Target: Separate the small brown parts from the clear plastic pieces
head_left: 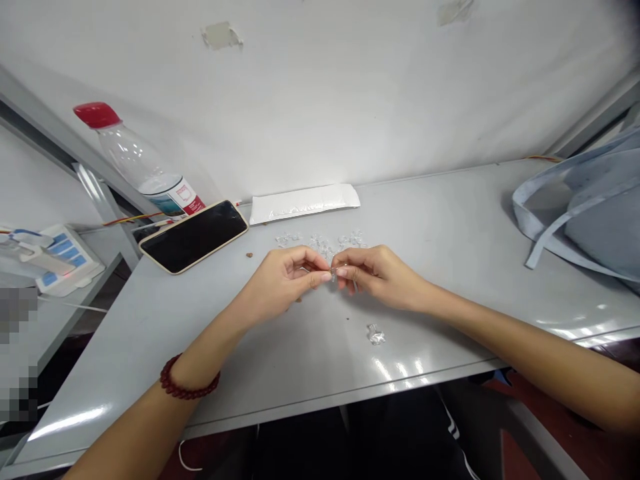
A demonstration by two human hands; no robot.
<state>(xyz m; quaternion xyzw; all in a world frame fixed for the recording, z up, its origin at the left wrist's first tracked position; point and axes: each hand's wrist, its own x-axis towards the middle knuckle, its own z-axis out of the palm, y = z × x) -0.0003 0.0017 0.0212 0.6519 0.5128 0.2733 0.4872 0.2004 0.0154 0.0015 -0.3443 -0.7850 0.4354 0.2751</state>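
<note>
1. In the head view, the left hand (283, 280) and right hand (375, 277) are curled nearly shut, their fingertips meeting on a tiny clear plastic piece (333, 275) held above the table. Its exact shape is too small to tell.
2. Hard, slick and tiny, that piece could slip if the pinch loosens, and the glossy grey table (440, 220) would let it skid away.
3. Just beyond the hands lie loose clear plastic pieces (320, 243), knobbly and glinting. A careless wrist could scatter them. A lone clear piece (375, 335) sits nearer the person.
4. Farther back are a black phone (193, 236) and a white foil pouch (304, 203), crinkled along its edge, both just beyond the scatter.
</note>
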